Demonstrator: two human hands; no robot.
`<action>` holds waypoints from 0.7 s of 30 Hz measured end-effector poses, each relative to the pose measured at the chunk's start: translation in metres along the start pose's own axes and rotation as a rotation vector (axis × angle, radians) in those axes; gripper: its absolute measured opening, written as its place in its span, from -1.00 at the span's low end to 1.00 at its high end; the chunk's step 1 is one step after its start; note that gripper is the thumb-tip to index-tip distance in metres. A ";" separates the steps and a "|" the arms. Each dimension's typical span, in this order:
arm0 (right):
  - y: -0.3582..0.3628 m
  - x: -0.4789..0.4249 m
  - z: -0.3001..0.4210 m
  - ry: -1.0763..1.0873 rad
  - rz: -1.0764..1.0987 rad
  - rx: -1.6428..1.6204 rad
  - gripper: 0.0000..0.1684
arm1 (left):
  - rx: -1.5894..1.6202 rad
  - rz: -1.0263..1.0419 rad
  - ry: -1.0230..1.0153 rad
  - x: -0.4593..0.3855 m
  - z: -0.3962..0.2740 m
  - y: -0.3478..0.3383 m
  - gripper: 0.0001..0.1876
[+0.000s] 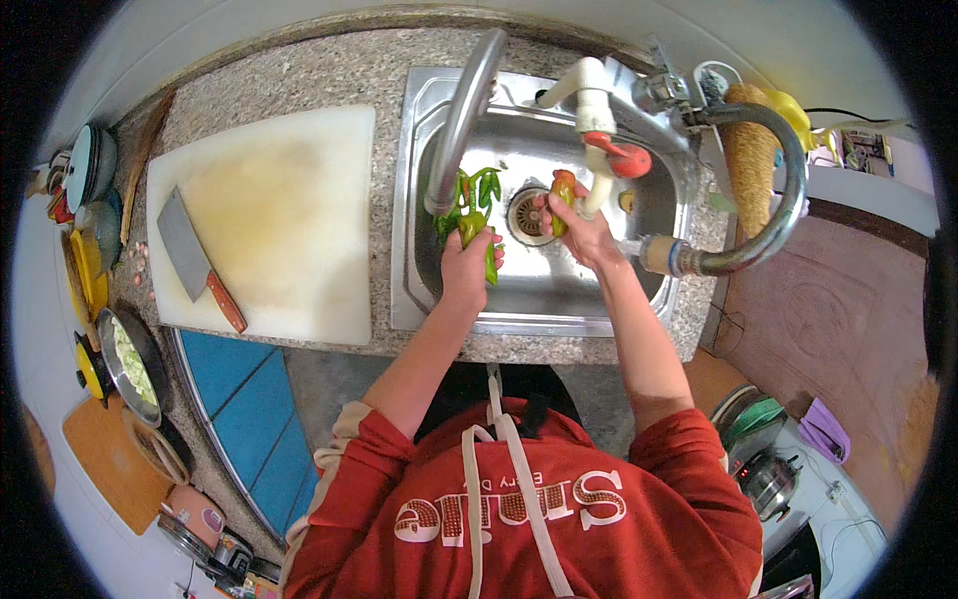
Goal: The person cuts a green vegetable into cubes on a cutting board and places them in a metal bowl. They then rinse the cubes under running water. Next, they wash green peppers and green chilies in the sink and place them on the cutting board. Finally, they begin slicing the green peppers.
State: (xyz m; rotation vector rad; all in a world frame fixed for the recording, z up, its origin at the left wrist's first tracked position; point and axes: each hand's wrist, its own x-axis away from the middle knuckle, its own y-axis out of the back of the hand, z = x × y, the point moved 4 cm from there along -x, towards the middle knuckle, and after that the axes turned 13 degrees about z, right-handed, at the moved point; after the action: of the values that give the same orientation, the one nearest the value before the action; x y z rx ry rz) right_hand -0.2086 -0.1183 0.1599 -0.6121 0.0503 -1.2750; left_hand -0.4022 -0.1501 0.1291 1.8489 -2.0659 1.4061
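Both my hands are over the stainless-steel sink [539, 303]. My left hand [473, 262] is closed around a green pepper [471, 226], at the sink's left side. Beside and beyond it, several slim green chili peppers [488, 187] lie in the basin. My right hand [584, 224] holds a red-and-green pepper [563, 195] just right of the drain strainer [528, 217]. Over that hand hangs a white plastic tap [596, 112] with a red handle [629, 159]. Water runs from a flexible metal faucet hose [778, 217] near my right wrist.
Left of the sink, a cleaver [187, 243] with a wooden handle lies on a white cutting board [299, 224]. A curved metal pipe [468, 112] arches over the sink's left side. Farther left, a pan [153, 367] holds pale green cut pieces. A small brownish-yellow scrap [626, 201] lies in the basin.
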 end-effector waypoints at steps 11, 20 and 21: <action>-0.007 0.054 -0.013 0.024 0.002 -0.264 -0.32 | -0.109 0.031 0.046 0.009 0.032 -0.034 -0.79; 0.020 0.054 -0.009 -0.228 -0.105 -0.130 -0.36 | -0.111 0.041 0.049 0.018 0.051 -0.050 -0.75; 0.014 0.053 -0.005 -0.138 -0.113 -0.148 -0.46 | -0.108 0.045 0.045 0.017 0.052 -0.049 -0.74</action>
State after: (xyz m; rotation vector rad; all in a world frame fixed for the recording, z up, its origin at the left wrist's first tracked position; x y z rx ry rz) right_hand -0.1815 -0.1662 0.1646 -0.8387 -0.0044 -1.3426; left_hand -0.3405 -0.1901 0.1363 1.7246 -2.1291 1.3047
